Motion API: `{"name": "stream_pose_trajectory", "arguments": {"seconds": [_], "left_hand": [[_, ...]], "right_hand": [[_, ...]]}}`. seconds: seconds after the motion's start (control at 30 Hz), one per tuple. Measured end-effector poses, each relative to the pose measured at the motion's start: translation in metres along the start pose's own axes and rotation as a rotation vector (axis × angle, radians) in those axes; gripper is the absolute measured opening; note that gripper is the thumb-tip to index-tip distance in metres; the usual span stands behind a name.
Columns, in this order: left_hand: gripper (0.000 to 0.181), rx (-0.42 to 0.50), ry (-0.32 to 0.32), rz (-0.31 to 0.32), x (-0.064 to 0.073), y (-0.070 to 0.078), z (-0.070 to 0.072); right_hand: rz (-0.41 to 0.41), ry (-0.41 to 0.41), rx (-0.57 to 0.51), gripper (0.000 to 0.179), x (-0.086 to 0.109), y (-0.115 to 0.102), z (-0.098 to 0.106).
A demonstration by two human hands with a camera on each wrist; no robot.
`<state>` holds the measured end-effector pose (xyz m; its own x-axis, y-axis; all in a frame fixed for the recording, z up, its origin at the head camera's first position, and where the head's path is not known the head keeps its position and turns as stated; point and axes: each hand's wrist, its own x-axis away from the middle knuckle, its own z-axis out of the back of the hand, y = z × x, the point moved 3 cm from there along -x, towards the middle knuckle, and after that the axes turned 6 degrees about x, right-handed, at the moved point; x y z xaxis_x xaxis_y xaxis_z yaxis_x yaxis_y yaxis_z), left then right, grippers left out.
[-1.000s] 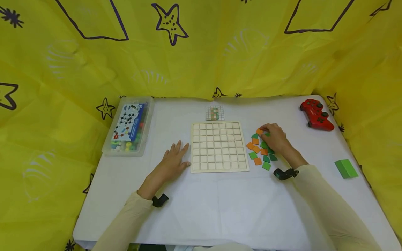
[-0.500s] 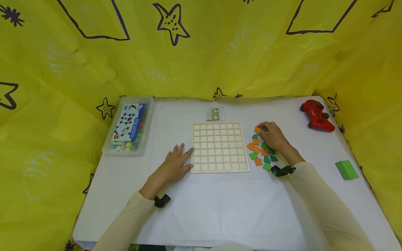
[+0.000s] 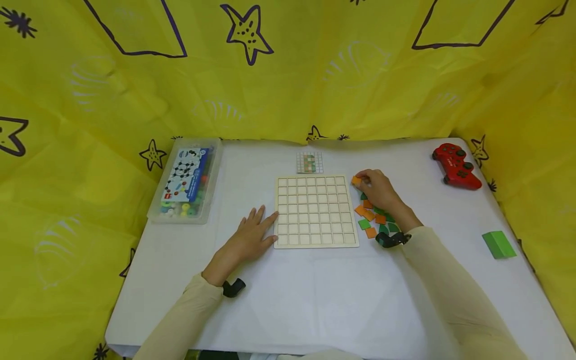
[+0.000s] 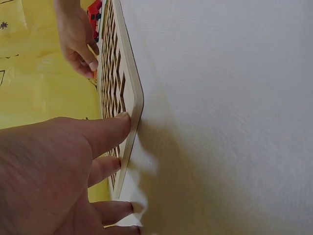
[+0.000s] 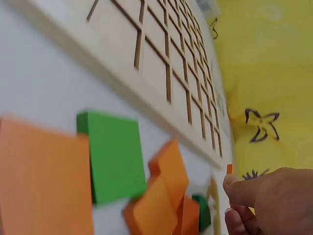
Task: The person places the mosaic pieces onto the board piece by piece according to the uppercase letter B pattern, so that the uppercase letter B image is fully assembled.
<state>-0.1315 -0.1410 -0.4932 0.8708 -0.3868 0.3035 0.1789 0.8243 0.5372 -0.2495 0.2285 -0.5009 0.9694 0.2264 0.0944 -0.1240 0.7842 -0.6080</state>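
Note:
My right hand [image 3: 379,190] pinches an orange square tile [image 3: 356,180] between thumb and fingers, just off the right edge of the wooden grid board [image 3: 317,212]. Below that hand lies a loose cluster of orange and green tiles [image 3: 370,233], some square and some quarter-round, partly hidden by the hand and wrist. With fingers spread, my left hand [image 3: 248,240] rests at the board's left edge. In the left wrist view its thumb [image 4: 115,132] lies on the board's rim. A green square tile [image 5: 115,156] shows close up in the right wrist view.
Behind the board lies a small pattern card [image 3: 309,162] with a coloured grid. A clear plastic case [image 3: 183,182] of colourful pieces stands at the left. To the right are a red game controller [image 3: 456,166] and a green block [image 3: 499,244]. Yellow cloth surrounds the table.
My right hand has drawn the orange tile out of the cluster and carried it left toward the board. My left hand has shifted slightly and now touches the board's left edge.

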Motion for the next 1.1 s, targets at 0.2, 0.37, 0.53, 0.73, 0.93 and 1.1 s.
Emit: {"name": "stream_pose_trajectory", "arguments": {"seconds": [0.2, 0.37, 0.53, 0.73, 0.93, 1.1], "left_hand": [[0.069, -0.012, -0.003, 0.005, -0.002, -0.003, -0.001], [0.069, -0.016, -0.002, 0.003, -0.002, -0.004, -0.001], [0.069, -0.008, 0.001, 0.005, -0.002, -0.003, -0.001], [0.069, -0.012, 0.003, 0.014, -0.002, 0.000, -0.001], [0.068, -0.015, 0.007, 0.025, -0.002, 0.000, 0.000], [0.068, -0.013, 0.003, 0.027, -0.002, 0.000, 0.000]], "right_hand": [[0.052, -0.052, -0.034, 0.035, -0.007, -0.032, -0.019], [0.108, -0.110, -0.038, 0.035, -0.015, -0.061, -0.037], [0.162, -0.144, -0.005, 0.034, -0.024, -0.078, -0.055], [0.187, -0.145, 0.014, 0.032, -0.030, -0.094, -0.068], [0.189, -0.132, 0.039, 0.024, -0.032, -0.106, -0.074], [0.191, -0.134, 0.074, 0.020, -0.033, -0.110, -0.078]]}}
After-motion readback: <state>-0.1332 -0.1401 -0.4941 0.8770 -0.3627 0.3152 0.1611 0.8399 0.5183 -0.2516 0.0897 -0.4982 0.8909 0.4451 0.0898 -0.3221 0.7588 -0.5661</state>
